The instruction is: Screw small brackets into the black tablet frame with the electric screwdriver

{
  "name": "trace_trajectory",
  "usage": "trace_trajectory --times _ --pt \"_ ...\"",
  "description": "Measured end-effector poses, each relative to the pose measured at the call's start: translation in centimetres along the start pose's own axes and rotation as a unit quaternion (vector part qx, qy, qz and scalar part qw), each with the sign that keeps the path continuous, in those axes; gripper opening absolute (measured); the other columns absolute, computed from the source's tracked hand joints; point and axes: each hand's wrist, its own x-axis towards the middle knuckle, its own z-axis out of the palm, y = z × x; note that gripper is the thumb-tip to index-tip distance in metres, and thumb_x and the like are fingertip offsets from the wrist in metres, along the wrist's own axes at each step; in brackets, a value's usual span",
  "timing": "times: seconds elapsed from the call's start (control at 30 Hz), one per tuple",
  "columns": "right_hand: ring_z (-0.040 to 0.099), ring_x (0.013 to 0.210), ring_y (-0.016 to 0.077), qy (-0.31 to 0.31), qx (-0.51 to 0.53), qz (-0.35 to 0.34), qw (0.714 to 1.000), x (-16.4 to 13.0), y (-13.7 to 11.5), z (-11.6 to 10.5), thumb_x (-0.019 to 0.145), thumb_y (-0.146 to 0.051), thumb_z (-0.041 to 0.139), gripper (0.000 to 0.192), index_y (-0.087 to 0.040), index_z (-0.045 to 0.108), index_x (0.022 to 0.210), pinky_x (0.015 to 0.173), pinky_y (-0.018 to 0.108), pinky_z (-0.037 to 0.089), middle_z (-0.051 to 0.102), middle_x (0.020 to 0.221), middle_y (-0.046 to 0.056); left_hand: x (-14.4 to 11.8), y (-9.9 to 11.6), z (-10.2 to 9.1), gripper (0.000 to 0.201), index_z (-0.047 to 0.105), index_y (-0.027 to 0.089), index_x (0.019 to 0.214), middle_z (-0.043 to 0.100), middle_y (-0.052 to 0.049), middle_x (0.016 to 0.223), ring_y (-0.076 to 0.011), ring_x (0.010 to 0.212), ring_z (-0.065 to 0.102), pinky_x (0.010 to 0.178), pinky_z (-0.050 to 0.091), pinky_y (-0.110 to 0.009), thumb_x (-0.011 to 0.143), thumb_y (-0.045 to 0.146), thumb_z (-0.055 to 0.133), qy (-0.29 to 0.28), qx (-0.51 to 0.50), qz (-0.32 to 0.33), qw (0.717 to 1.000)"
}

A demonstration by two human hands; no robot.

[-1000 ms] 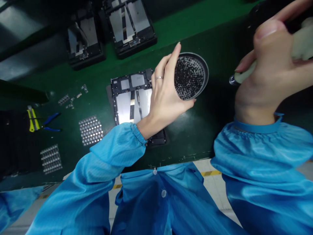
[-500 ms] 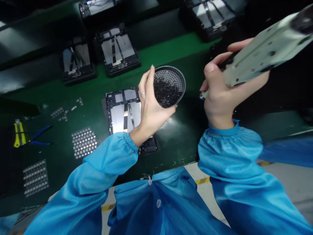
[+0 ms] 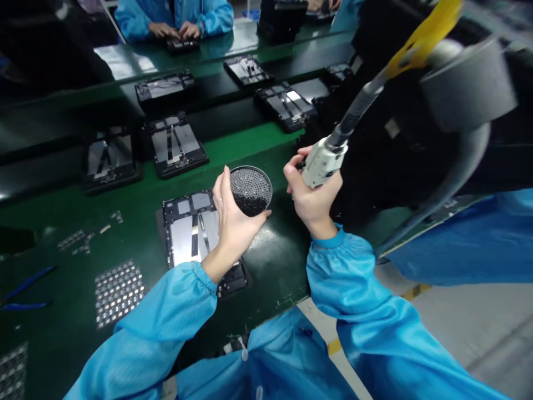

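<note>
My left hand (image 3: 237, 222) is closed around the edge of a round dish (image 3: 251, 180) with a dimpled inside. Small black screws (image 3: 253, 204) are heaped along its near side. Below that hand lies an opened tablet-like device (image 3: 183, 233) with silver panels and ribbon cables, partly covered by my wrist. My right hand (image 3: 314, 194) grips a pale electric screwdriver (image 3: 325, 161), its cable end pointing up and away. The screwdriver's tip is hidden behind my fingers. A gap separates the dish from my right hand.
Similar open devices (image 3: 177, 144) stand along the far side of the green bench (image 3: 275, 272). Sheets of small circuit boards (image 3: 119, 291) and blue-handled pliers (image 3: 27, 286) lie at left. A grey lamp-like fixture (image 3: 470, 83) rises at right. Another person's hands (image 3: 177, 30) work across the bench.
The view has tipped upward, bringing the far bench and a co-worker into sight. The screws have slid toward the dish's near side. My right hand has come closer to the dish with the screwdriver.
</note>
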Motion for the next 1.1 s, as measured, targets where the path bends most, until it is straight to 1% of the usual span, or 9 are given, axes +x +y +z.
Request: trace_trajectory --times 0.23,0.4,0.5,0.6,0.73,0.83,0.97,1.03,1.1 --pt "0.053 0.106 -0.0052 -0.010 -0.015 -0.005 1.000 0.0 0.3 -0.4 0.104 -0.056 0.061 0.068 0.001 0.055 0.140 0.099 0.004 0.057 0.057 0.110 0.010 0.8 0.6 -0.8 0.138 0.019 0.020 0.177 0.031 -0.024 0.178 -0.0448 0.169 0.030 0.140 0.031 -0.063 0.066 0.024 0.100 -0.221 0.063 -0.006 0.973" --pt "0.052 0.105 -0.0053 -0.026 -0.025 0.001 0.999 -0.4 0.7 -0.3 0.106 -0.058 0.058 0.068 0.001 0.055 0.140 0.097 0.004 0.056 0.057 0.112 0.010 3.9 0.7 -2.3 0.149 0.013 0.022 0.180 0.029 -0.024 0.183 -0.0443 0.173 0.026 0.143 0.013 -0.070 0.061 0.028 0.103 -0.436 0.078 0.022 0.896" --pt "0.050 0.102 -0.0060 -0.034 -0.034 0.004 0.999 -0.5 1.0 -0.3 0.107 -0.059 0.055 0.068 0.001 0.056 0.139 0.094 0.002 0.054 0.056 0.111 0.010 5.0 1.2 -2.9 0.145 0.013 0.027 0.181 0.024 -0.021 0.186 -0.0426 0.176 0.019 0.142 0.002 -0.072 0.064 0.021 0.099 -0.510 0.111 0.048 0.852" --pt "0.049 0.101 -0.0062 -0.042 -0.039 0.005 0.998 -0.5 0.8 -0.2 0.107 -0.061 0.053 0.068 0.001 0.056 0.136 0.093 0.002 0.053 0.056 0.109 0.010 4.1 2.4 -2.4 0.156 0.013 0.021 0.181 0.014 -0.026 0.185 -0.0493 0.174 0.016 0.141 0.022 -0.067 0.057 0.037 0.106 -0.478 0.169 -0.015 0.862" --pt "0.049 0.101 -0.0064 -0.044 -0.039 0.008 0.998 -0.5 0.5 -0.1 0.107 -0.061 0.053 0.068 0.001 0.056 0.135 0.093 0.002 0.053 0.056 0.108 0.010 2.3 4.0 -1.1 0.137 0.020 0.009 0.177 0.031 -0.033 0.173 -0.0534 0.163 0.037 0.132 0.040 -0.064 0.075 0.058 0.097 -0.375 0.249 -0.039 0.892" --pt "0.049 0.101 -0.0064 -0.039 -0.042 0.006 0.998 -0.6 0.6 -0.2 0.107 -0.060 0.053 0.068 0.001 0.056 0.135 0.093 0.002 0.053 0.056 0.108 0.010 2.8 4.2 -1.3 0.129 0.024 0.013 0.176 0.041 -0.027 0.170 -0.0472 0.159 0.045 0.134 0.040 -0.058 0.074 0.042 0.098 -0.412 0.262 0.012 0.873" --pt "0.049 0.101 -0.0064 -0.040 -0.051 -0.004 0.998 -0.7 0.7 -0.2 0.107 -0.060 0.053 0.068 0.001 0.056 0.137 0.093 0.002 0.053 0.056 0.108 0.010 4.1 3.8 -2.4 0.149 0.021 0.019 0.178 0.031 -0.026 0.178 -0.0482 0.170 0.027 0.142 0.020 -0.064 0.056 0.031 0.106 -0.442 0.273 0.013 0.854" --pt "0.050 0.101 -0.0065 -0.038 -0.051 -0.008 0.998 -0.6 0.6 -0.1 0.107 -0.060 0.055 0.069 0.001 0.056 0.137 0.092 0.001 0.053 0.056 0.109 0.010 4.2 4.0 -2.4 0.144 0.021 0.011 0.177 0.033 -0.034 0.172 -0.0558 0.165 0.034 0.134 0.032 -0.070 0.063 0.045 0.103 -0.421 0.287 -0.018 0.860" --pt "0.051 0.101 -0.0066 -0.032 -0.043 -0.011 0.999 -0.6 0.3 0.0 0.105 -0.059 0.058 0.069 0.002 0.055 0.139 0.093 0.001 0.054 0.057 0.110 0.010 4.0 4.3 -2.2 0.133 0.027 0.006 0.175 0.043 -0.034 0.165 -0.0546 0.157 0.046 0.128 0.042 -0.065 0.070 0.048 0.098 -0.417 0.282 -0.025 0.864"
